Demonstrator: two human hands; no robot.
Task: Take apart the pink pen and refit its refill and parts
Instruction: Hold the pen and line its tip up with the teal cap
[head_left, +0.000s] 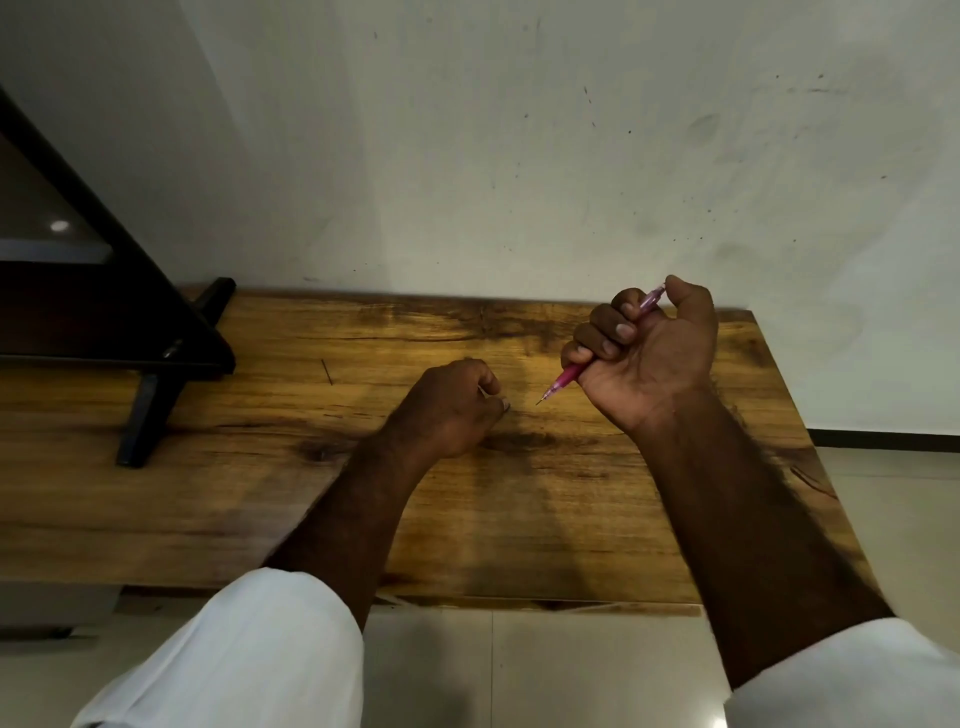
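My right hand (649, 353) is raised over the right half of the wooden table (260, 467), fist closed around the pink pen (563, 376). The pen slants down to the left, its thin tip showing below the fist. Its top end pokes out under my thumb. My left hand (447, 408) rests knuckles-up on the table middle, fingers curled shut. A small pale bit shows at its fingertips; I cannot tell what it is. The pen's tip is a short gap to the right of my left fingertips.
A dark stand with a slanted black frame (156, 332) occupies the table's far left. A thin dark stick (327, 371) lies on the wood left of my left hand. The white wall runs along the table's far edge; pale floor tiles lie below the near edge.
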